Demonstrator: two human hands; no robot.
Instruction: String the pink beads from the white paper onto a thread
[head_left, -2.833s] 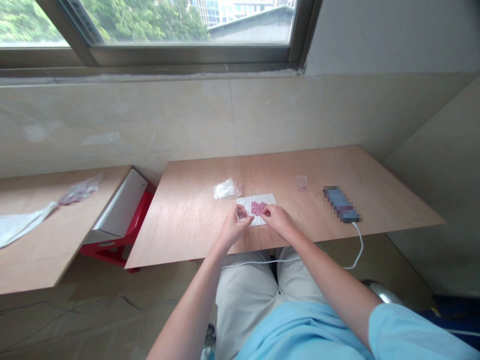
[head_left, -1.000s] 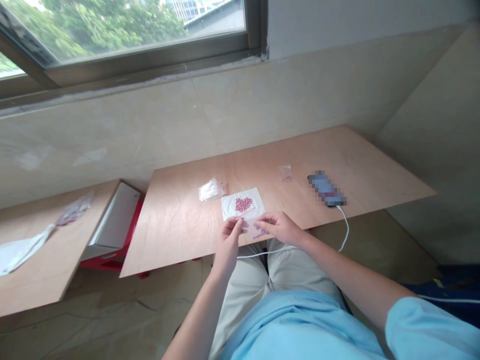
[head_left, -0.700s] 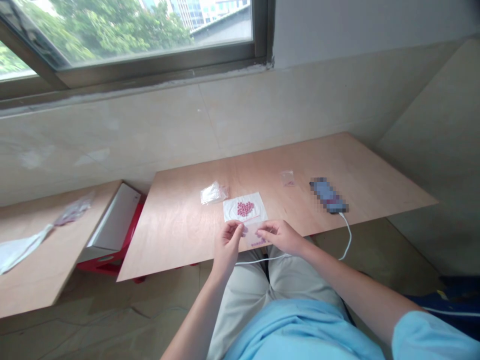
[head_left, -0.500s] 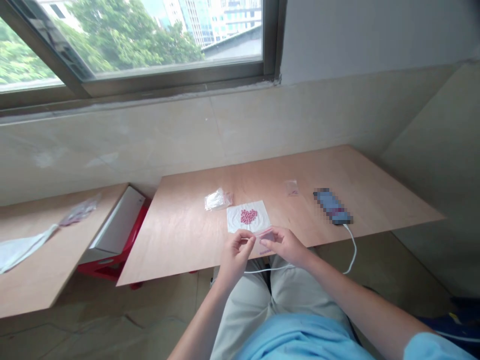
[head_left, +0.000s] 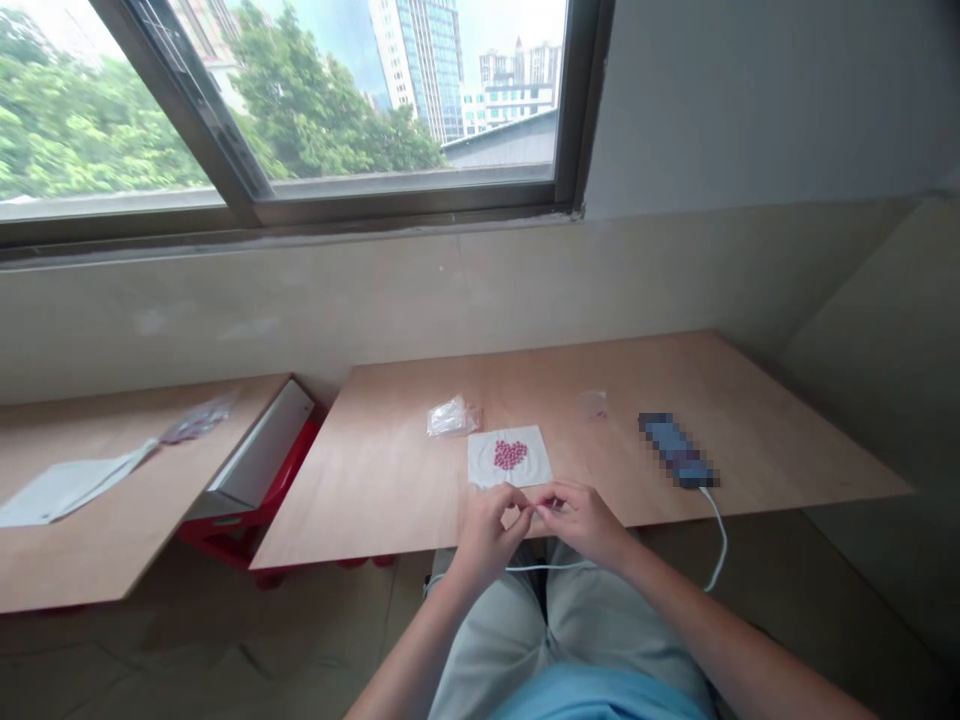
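Just in front of the white sheet (head_left: 480, 470), my left hand (head_left: 491, 530) and my right hand (head_left: 589, 522) meet fingertip to fingertip. Both are closed in a pinch on a small clear plastic bag (head_left: 537, 508) with a pinkish edge; most of it is hidden by my fingers. On the sheet lies a cluster of small red beads (head_left: 511, 455), loosely heaped together. A stack of clear plastic bags (head_left: 448, 417) rests beyond the sheet's left corner. Farther right on the table is a single small bag (head_left: 596, 405) with something reddish in it.
A phone-like device, blurred out (head_left: 677, 450), lies on the right of the wooden table (head_left: 360, 480), its white cable (head_left: 721, 540) hanging over the front edge. Left, across a gap holding a red stool (head_left: 225, 535) and white box (head_left: 262, 450), a second table bears papers (head_left: 75, 487).
My hands have drawn together on the bag, which shows less than before. The camera view has tilted up and shifted left, so the table sits lower and farther right.
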